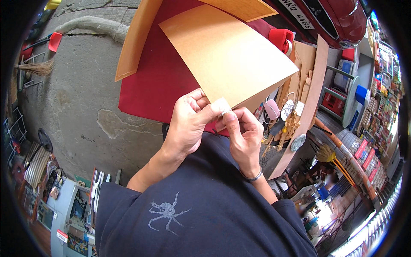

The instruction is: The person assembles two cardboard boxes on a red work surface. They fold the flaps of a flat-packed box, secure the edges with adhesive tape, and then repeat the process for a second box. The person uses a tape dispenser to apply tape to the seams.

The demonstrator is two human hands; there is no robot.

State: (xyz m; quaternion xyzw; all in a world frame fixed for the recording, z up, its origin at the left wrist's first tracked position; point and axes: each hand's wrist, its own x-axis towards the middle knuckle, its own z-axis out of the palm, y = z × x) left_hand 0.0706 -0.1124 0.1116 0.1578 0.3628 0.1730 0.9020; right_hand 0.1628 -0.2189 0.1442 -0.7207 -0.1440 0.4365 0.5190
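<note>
A large tan brown sheet (pixel 231 51), stiff like card or kraft paper, lies in front of me, its near corner between my hands. My left hand (pixel 188 120) is closed at that corner, fingers partly under the edge. Its thumb presses a small white piece (pixel 223 105), like tape or paper, at the corner. My right hand (pixel 244 135), with a band on the wrist, pinches the same white piece between thumb and bent fingers. What lies under the fingertips is hidden. More tan sheets or panels (pixel 139 43) stand up at the left and far side.
Beneath the sheet is a dark red surface (pixel 150 94). A red round object (pixel 280 39) sits at its far right. Beyond stands a dark red car (pixel 334 17). Wooden boards (pixel 304 103) and small wood scraps lie to the right. A broom (pixel 38 67) is at the far left.
</note>
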